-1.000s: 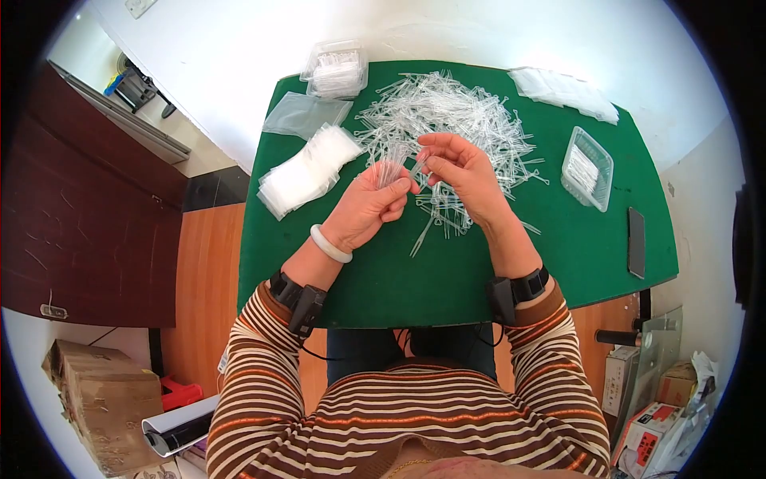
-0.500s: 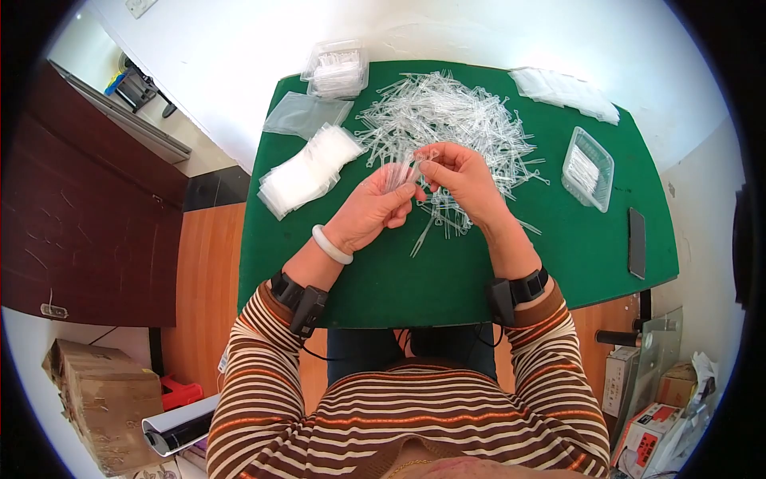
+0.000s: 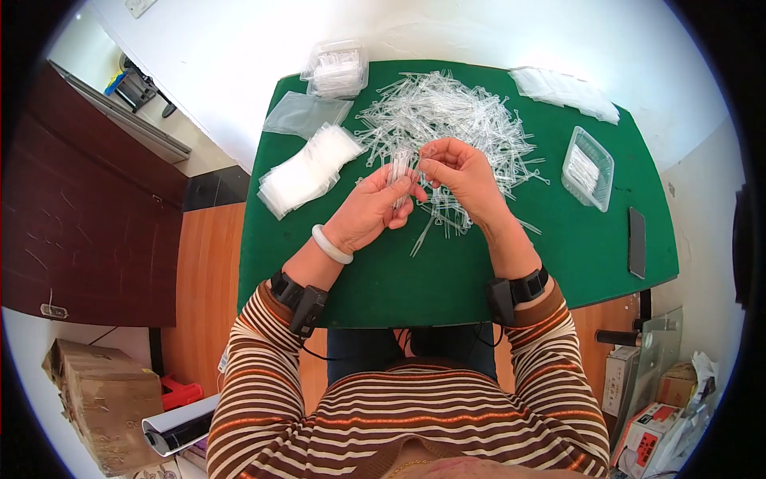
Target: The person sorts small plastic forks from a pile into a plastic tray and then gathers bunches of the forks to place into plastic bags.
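My left hand is closed round a small bundle of clear plastic fruit forks, thumb across them. Their heads stick up above the fingers. Close against its right side, my right hand pinches with thumb and forefinger at a clear fork by the bundle's top; its outline is hard to make out. Behind both hands spreads a big loose heap of the same forks, slim and transparent, some with small looped or heart-like ends. A few stray forks lie in front of the heap.
On the green table, a stack of clear bags and a flat bag lie left. A filled plastic box stands behind them. Right are more bags, a tray of forks and a phone.
The forks in my left hand have turned slightly and now stand more upright as a bundle. My right hand has shifted only a little, still pinching beside them.
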`<state>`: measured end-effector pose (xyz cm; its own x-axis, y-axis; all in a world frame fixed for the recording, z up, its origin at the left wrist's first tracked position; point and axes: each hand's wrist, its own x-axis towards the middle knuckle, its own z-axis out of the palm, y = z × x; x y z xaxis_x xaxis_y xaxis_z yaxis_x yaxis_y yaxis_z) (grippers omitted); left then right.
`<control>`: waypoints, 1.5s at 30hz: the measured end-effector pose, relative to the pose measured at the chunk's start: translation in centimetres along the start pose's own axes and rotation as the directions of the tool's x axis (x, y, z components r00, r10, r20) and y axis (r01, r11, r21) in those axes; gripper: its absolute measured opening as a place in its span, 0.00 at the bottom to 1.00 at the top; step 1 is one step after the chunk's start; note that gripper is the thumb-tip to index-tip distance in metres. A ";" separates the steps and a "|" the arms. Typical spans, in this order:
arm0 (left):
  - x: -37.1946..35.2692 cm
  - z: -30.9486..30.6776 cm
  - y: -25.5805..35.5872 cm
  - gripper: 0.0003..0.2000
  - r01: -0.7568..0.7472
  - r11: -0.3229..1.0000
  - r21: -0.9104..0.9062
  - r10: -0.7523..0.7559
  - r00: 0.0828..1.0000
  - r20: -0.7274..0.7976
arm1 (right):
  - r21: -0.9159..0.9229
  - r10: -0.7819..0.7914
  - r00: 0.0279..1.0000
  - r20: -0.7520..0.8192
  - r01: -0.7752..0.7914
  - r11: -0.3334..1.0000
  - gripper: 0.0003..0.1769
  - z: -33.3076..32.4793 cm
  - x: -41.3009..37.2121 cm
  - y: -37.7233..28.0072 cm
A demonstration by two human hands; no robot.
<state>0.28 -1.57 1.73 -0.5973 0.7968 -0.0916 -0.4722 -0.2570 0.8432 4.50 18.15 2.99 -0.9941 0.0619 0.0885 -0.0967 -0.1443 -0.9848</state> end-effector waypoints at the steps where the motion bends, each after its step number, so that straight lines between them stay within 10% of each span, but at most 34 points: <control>1: 0.0 -0.2 0.0 0.08 0.001 1.000 0.000 -0.001 1.000 0.000 | -0.007 0.004 1.000 0.000 -0.004 1.000 0.14 0.0 0.0 0.0; 9: 0.0 -0.3 -0.4 0.12 0.024 0.995 0.101 -0.028 0.999 0.038 | -0.255 0.018 0.993 0.120 0.013 0.967 0.12 0.8 -0.8 -1.0; 12: 0.5 -0.1 -1.9 0.11 -0.199 0.865 0.460 0.221 0.975 0.006 | -0.273 -0.030 0.980 0.197 0.084 0.958 0.13 2.0 -1.8 -2.5; 22: 0.8 0.3 -1.9 0.09 -0.179 0.881 0.438 0.237 0.968 -0.083 | -0.351 -0.079 0.972 0.219 0.154 0.924 0.17 1.2 -1.3 -1.6; 30: 0.4 0.8 -1.2 0.09 -0.130 0.903 0.409 0.192 0.975 -0.115 | -0.067 -0.102 0.990 0.102 0.109 0.992 0.17 1.1 -0.9 -1.4; 42: 0.9 0.4 -2.1 0.05 -0.152 0.911 0.383 0.230 0.959 -0.168 | -0.212 -0.081 0.993 0.091 0.099 0.972 0.17 0.8 -0.6 -0.7; 45: 1.1 0.0 -2.5 0.04 -0.144 0.907 0.396 0.228 0.958 -0.173 | -0.463 -0.319 0.929 0.188 0.370 0.805 0.16 1.9 -1.0 -1.5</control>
<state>0.78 -0.11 -0.46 -0.7920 0.6104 0.0124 -0.0855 -0.1310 0.9877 5.56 16.45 4.69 -0.9018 -0.0825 0.4242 -0.4235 0.3639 -0.8296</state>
